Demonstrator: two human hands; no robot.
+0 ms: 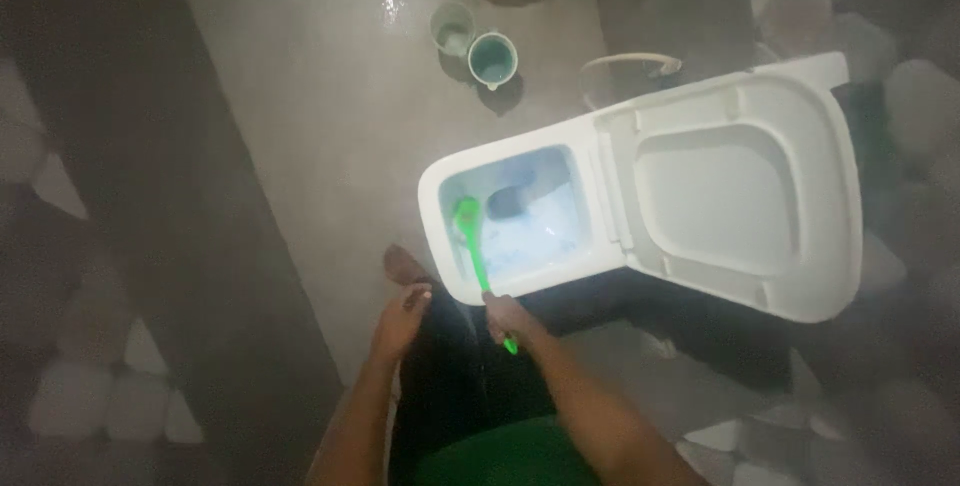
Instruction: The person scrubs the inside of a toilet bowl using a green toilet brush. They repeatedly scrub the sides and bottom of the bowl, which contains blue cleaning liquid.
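Observation:
My right hand (508,318) grips the handle of a bright green toilet brush (472,246). Its head rests inside the bowl of a white toilet (440,181), against the near left wall, above bluish foamy water. The toilet's seat and lid (735,191) are raised to the right. My left hand (402,318) hangs loosely beside my leg, holding nothing, fingers slightly apart, just outside the bowl's rim.
Two small round cups (492,58) stand on the wet grey floor beyond the toilet. A curved hose (630,64) lies behind the bowl. Pale stone-patterned tiles border the floor at both sides. My dark trousers and a foot (404,264) are below.

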